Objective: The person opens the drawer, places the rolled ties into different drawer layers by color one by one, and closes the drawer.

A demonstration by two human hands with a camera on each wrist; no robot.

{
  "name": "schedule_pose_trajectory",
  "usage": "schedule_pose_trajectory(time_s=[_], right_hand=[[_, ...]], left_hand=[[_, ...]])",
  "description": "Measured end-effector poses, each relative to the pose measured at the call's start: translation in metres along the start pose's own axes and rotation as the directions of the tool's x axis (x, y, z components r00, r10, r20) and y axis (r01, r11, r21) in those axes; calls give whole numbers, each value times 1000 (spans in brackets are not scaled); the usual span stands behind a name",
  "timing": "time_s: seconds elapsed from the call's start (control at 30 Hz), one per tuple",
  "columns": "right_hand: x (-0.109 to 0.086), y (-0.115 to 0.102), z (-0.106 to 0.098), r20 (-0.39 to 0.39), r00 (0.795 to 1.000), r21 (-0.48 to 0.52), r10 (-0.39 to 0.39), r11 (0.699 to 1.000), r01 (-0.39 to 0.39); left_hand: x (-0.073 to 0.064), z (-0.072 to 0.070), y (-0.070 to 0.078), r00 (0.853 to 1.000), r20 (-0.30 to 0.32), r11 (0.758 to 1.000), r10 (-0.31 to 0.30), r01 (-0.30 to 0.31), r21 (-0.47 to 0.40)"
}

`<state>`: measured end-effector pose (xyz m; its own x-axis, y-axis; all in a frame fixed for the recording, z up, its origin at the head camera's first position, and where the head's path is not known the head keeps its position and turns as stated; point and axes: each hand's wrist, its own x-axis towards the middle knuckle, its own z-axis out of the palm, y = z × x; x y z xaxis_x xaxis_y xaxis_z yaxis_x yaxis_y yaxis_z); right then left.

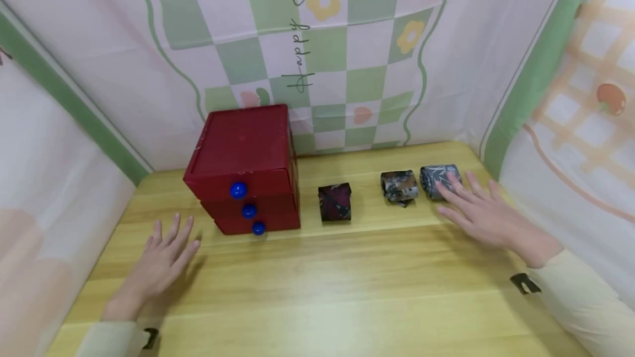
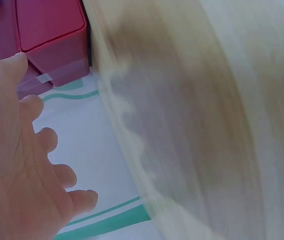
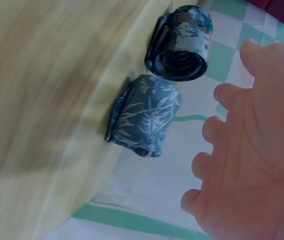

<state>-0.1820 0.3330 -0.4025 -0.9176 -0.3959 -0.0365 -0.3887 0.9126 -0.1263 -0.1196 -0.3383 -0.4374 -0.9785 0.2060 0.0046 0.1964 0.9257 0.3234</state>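
Note:
A red drawer box (image 1: 243,142) with three blue knobs stands at the back left of the table, its drawers pushed in. To its right lies a rolled dark maroon necktie (image 1: 335,203). Farther right are a rolled brown-and-grey floral tie (image 1: 399,187) and a rolled grey tie (image 1: 439,180) with a pale leaf pattern. My left hand (image 1: 161,260), fingers spread and holding nothing, hovers over the wood in front of the box's left side. The right hand (image 1: 483,216) is spread as well; its fingertips overlap the grey roll in the head view, while the right wrist view shows them apart from it.
The wooden table (image 1: 317,291) runs up to a patterned cloth (image 1: 327,59) hanging behind it. More cloth hangs at the left and right sides, with green bands near the table's back corners.

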Motion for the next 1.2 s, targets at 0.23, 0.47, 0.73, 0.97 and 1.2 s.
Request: schedule_pose_trajectory(time_s=[0.23, 0.47, 0.73, 0.97, 1.2], right_hand=[[8, -10, -9, -1, 1000, 10, -23, 1000, 23], [21, -30, -23, 23, 998, 37, -63, 997, 62], [25, -42, -32, 50, 990, 84, -134, 988, 129], [33, -54, -37, 46, 980, 311, -192, 935, 168], [47, -78, -44, 47, 969, 492, -243, 850, 189]], left_hand=[[-3, -6, -2, 1000, -22, 1000, 12, -12, -4], [-6, -13, -4, 999, -34, 1000, 10, -11, -21], [14, -33, 5, 998, -58, 963, 29, -44, -266], [28, -54, 21, 968, -235, 857, 91, -196, -476], [44, -71, 27, 940, -338, 470, 42, -317, -824]])
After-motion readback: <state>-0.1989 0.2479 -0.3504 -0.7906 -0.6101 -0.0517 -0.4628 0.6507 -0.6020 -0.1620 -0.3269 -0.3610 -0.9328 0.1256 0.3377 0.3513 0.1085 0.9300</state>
